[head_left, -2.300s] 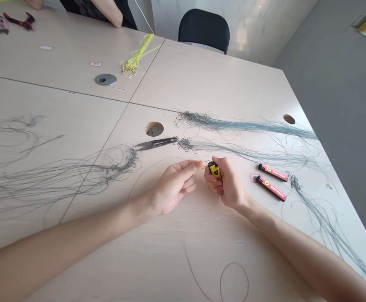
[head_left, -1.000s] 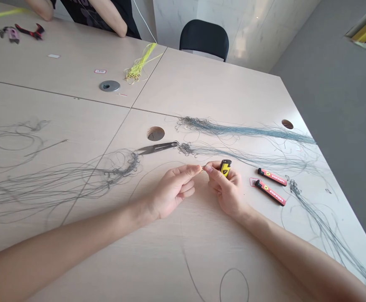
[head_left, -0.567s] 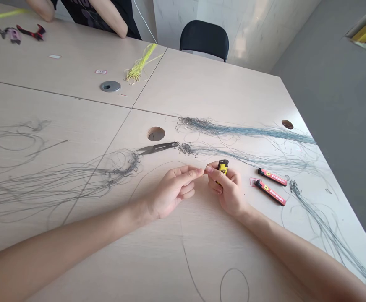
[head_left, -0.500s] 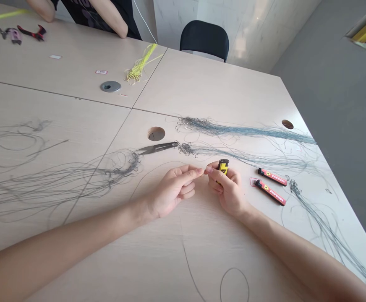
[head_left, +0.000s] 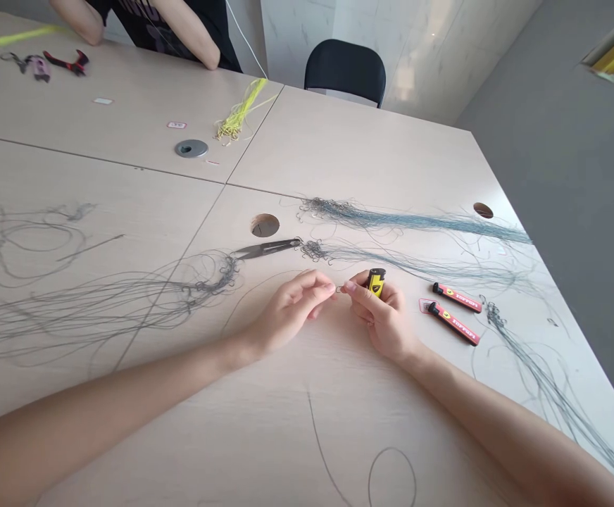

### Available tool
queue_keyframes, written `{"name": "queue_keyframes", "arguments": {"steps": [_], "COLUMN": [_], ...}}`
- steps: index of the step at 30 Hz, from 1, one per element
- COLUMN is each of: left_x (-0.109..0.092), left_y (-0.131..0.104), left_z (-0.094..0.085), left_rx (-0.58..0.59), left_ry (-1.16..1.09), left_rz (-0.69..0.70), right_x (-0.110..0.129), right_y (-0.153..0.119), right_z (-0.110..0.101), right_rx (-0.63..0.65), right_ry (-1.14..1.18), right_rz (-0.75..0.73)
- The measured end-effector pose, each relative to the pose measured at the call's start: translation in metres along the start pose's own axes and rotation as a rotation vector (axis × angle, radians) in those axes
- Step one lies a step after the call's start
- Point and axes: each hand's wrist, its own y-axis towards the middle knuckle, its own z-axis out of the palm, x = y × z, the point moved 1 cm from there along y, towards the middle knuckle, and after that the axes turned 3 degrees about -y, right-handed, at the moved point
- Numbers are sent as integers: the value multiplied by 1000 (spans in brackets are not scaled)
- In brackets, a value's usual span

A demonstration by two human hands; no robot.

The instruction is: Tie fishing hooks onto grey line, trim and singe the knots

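My right hand (head_left: 384,310) is closed around a yellow lighter (head_left: 375,282) with a black top, held upright against the palm. Between its thumb and forefinger is one end of a small fish hook (head_left: 339,289). My left hand (head_left: 299,303) pinches at the hook's other side, thumb and forefinger together, its remaining fingers loosely curled. The fingertips of both hands nearly meet. A thin dark line (head_left: 315,429) with a loop lies on the table below the hands; whether it joins the hook cannot be seen.
Two red lighters (head_left: 455,324) lie right of my hands. Bundles of hooked lines spread left (head_left: 201,282), ahead (head_left: 417,220) and right (head_left: 529,366). Black thread snips (head_left: 267,248) lie beyond my left hand. Across the table (head_left: 391,155) a person (head_left: 180,32) sits near yellow lines (head_left: 238,116).
My left hand's lower fingers have loosened and it has drawn slightly away from the right, so the hook shows between them. The right hand keeps the lighter. The view has shifted slightly.
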Motion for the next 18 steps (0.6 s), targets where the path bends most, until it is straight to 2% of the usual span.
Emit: {"name": "queue_keyframes", "arguments": {"steps": [4,9,14,18], "left_x": [-1,2,6,5], "left_y": [2,3,3,0], "left_z": [0,0,1,3], "left_rx": [-46,-84,-88,-85], "left_ry": [34,39,-8,-30], "left_rz": [-5,68,99,79], "right_x": [-3,-6,-1,8], "right_y": [-2,-3,-4,-4], "right_z": [-1,-2,2,4], "right_rx": [-8,-32,-84,-54], "right_ry": [-88,-132,-86,13], "right_rz": [-29,-38,15,87]}}
